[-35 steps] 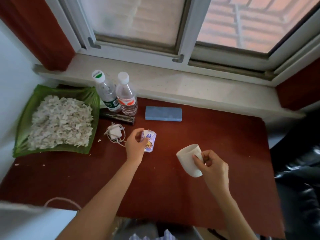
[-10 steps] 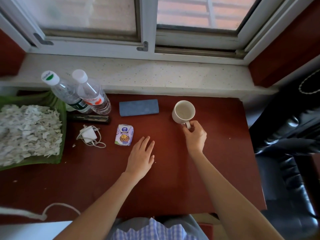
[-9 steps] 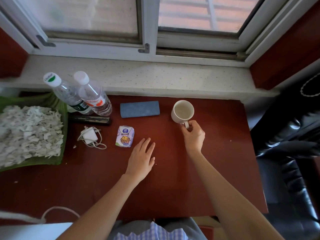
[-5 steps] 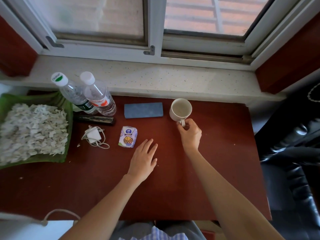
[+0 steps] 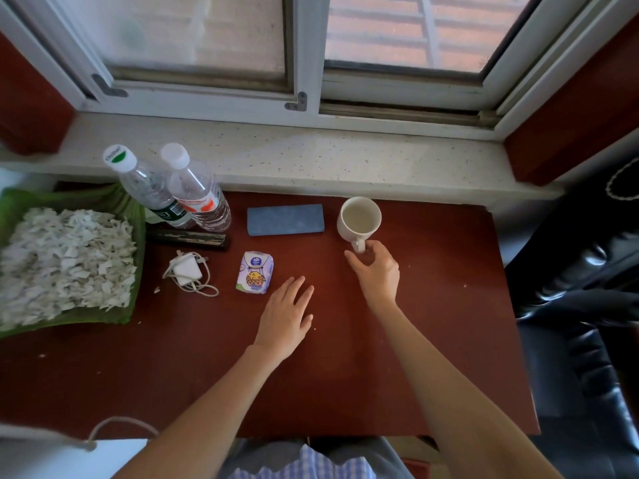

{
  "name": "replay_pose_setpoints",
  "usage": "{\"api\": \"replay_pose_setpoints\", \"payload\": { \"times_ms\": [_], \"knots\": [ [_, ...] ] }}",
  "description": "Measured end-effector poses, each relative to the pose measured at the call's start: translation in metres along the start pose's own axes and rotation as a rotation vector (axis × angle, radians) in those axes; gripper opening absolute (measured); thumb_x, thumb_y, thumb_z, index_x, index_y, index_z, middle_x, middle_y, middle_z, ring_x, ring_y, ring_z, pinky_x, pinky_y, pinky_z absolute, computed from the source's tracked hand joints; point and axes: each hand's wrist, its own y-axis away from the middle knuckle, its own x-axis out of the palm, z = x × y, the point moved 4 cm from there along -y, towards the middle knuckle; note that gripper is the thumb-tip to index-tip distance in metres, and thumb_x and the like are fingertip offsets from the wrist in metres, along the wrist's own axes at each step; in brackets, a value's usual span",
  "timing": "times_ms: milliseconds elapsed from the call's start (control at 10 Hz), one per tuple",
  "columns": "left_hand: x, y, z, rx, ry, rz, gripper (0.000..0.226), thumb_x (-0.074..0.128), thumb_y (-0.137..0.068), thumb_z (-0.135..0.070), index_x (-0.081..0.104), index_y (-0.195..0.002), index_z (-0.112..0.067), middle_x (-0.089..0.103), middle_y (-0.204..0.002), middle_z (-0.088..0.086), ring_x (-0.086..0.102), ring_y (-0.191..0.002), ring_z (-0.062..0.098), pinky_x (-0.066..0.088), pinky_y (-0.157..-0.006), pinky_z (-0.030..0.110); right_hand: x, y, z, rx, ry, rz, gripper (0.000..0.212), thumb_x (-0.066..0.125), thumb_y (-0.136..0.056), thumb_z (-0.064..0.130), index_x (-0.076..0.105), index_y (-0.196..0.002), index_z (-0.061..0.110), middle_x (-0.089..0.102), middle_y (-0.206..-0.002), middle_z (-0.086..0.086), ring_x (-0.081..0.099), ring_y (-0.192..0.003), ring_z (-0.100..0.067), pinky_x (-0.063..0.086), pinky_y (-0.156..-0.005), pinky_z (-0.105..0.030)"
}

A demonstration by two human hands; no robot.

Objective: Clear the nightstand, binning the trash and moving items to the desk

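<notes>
Right hand (image 5: pixel 377 271) pinches handle of cream ceramic mug (image 5: pixel 359 220), upright on dark red counter (image 5: pixel 432 340) just beside flat blue rectangular case (image 5: pixel 285 219). Left hand (image 5: pixel 284 316) lies flat, fingers straight, near small purple-and-white tissue pack (image 5: pixel 255 272). 2 clear plastic bottles (image 5: pixel 179 195) stand at rear L.

Soft daylight from the window (image 5: pixel 311 46) (frosted left pane); wide-angle edges bend, corners dim.

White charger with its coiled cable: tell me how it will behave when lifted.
The white charger brick looks rigid and probably light. Its thin white cable lies in loose loops, so it would likely flop, dangle and uncoil. It might snag the dark flat bar nearby.
</notes>
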Motion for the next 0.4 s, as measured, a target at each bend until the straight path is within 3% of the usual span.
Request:
{"api": "replay_pose_setpoints", "payload": {
  "times_ms": [100,200,300,400],
  "knots": [
    [0.000,-0.001,-0.001,-0.006,-0.020,0.021,0.057,0.075,-0.077,-0.028,0.057,-0.129,-0.012,0.053,-0.137,0.011,0.049,-0.129,0.029,0.046,-0.100,0.041,-0.006,0.011,-0.005,0.034,0.015,0.042,0.039,0.072,-0.078,0.043,0.061,-0.112,0.027,0.069,-0.098,0.014,0.064,-0.085,0.000,0.044,-0.072,-0.013],
    [0.001,-0.002,-0.002,0.003,-0.056,0.043,0.058,0.076,-0.076,-0.030,0.058,-0.128,-0.012,0.054,-0.136,0.011,0.050,-0.127,0.029,0.047,-0.099,0.041,-0.015,0.024,-0.015,0.089,0.069,0.074,0.046,0.065,-0.084,0.046,0.057,-0.125,0.029,0.065,-0.115,0.011,0.063,-0.098,-0.005,0.051,-0.084,-0.027],
    [-0.002,-0.001,-0.002,0.027,-0.103,0.056,0.058,0.075,-0.075,-0.032,0.059,-0.127,-0.011,0.056,-0.134,0.014,0.053,-0.124,0.030,0.050,-0.096,0.041,-0.027,0.040,-0.017,0.086,0.148,0.078,0.046,0.059,-0.090,0.043,0.053,-0.131,0.026,0.059,-0.131,0.006,0.059,-0.114,-0.013,0.048,-0.093,-0.032],
    [0.003,-0.003,-0.004,0.049,-0.130,0.084,0.056,0.058,-0.089,-0.034,0.045,-0.139,-0.011,0.042,-0.147,0.014,0.039,-0.135,0.031,0.039,-0.107,0.043,-0.034,0.048,-0.019,0.066,0.157,0.062,0.044,0.057,-0.092,0.038,0.053,-0.132,0.022,0.052,-0.139,0.003,0.050,-0.126,-0.015,0.042,-0.098,-0.031]
  ]
}}
